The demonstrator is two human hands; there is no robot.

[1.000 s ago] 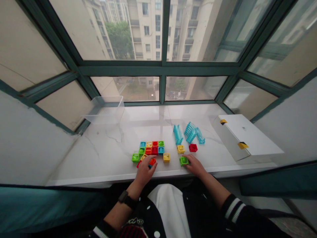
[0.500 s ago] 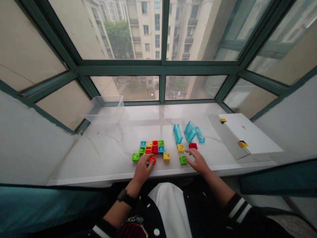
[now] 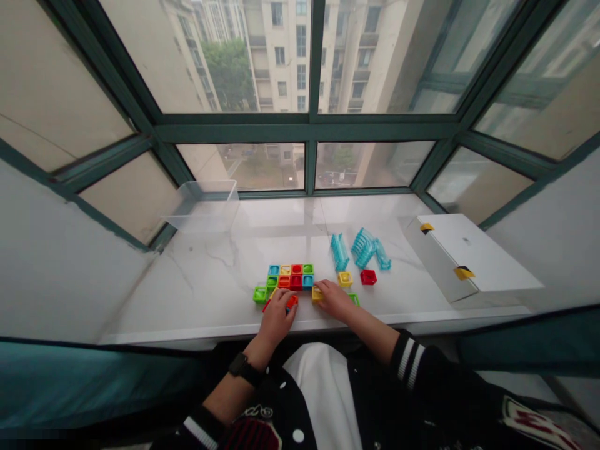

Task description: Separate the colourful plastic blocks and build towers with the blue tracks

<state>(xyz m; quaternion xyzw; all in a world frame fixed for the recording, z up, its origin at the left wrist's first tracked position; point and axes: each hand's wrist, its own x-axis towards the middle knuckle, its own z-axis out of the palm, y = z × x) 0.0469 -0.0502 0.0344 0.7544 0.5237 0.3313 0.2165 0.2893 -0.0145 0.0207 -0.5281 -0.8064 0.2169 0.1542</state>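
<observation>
So the landmark here is the two-row block grid [image 3: 296,282] of colored toy blocks, and everything else sits around it. The yellow block [image 3: 317,295] is just off the grid's near right corner, with the right hand [image 3: 335,300] on it, fingertips bent over the top; can't tell if that's a proper pinch. The left hand [image 3: 276,314] curls over an orange block [image 3: 293,302] on the grid's near side (palm hides most of it, so no clue how firm the hold is). My advice: take the yellow one by opposite side walls, keep it flat, and go gently, because one bump could knock the grid's rows crooked. Left fingers should stay light too. As for containers, a transparent plastic bin [image 3: 201,217] is well beyond the grid to the left, and I can't make out any blocks in it. The white box [image 3: 499,250], well right of the grid, has its lid down, so its contents are hidden.
</observation>
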